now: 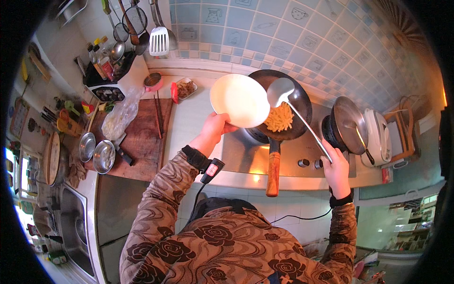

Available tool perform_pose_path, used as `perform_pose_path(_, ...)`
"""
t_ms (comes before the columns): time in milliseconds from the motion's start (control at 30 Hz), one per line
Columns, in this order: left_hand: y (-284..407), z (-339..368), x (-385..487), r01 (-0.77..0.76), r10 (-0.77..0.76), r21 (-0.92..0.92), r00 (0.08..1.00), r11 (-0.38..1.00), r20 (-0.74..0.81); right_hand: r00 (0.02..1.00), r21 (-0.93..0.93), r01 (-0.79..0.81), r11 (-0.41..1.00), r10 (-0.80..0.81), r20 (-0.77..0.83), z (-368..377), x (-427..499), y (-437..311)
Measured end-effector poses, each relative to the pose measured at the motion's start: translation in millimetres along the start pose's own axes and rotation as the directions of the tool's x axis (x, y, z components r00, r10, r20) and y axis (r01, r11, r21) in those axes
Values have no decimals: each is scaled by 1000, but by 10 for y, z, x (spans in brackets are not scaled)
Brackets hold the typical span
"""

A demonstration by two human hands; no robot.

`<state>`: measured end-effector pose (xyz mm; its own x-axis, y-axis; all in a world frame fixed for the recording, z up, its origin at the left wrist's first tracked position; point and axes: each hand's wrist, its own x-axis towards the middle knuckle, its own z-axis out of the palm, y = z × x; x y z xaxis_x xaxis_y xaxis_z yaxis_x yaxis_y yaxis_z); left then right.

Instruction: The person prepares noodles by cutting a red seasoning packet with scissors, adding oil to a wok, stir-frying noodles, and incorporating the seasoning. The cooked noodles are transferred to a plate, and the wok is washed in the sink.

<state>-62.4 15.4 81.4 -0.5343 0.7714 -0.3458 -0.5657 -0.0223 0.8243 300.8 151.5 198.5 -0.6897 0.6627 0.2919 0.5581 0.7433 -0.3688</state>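
My left hand [214, 129] grips the lower rim of a white plate or shallow bowl [239, 101], which overlaps the left part of a dark wok [301, 103]. In my right hand [335, 167] is the handle of a metal wok spatula [282, 88]. The spatula's broad blade hangs over the wok, beside the plate's right edge. Pale yellow cut strips of food [279, 119] lie in the wok, partly hidden by the blade and the plate. The wok's wooden handle [273, 174] points towards me over the counter's front edge.
Left stands a wooden cutting board [142, 149] with a cleaver [124, 154], metal bowls [104, 157], chopsticks [158, 113] and a plastic bag [122, 115]. A small dish of brown food [186, 88] sits behind. A second pan [349, 122] rests on the right burner, near a white appliance [377, 136].
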Motion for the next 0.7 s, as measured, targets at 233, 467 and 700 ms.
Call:
perform_pose_path(233,-204,-698,-293,-28,29,27,998,999,-62,885,21,-403,915,384,262,-596,-4,55)
perform_pose_path(467,-831,-1605,-575,72,-91,-100,976,992,-200,695,-86,-512,855,471,543,-727,204,68)
perform_pose_path(700,-1201,-1800,-695,106,-147,-173,958,979,-245,673,253,-695,673,487,556,402,605,134)
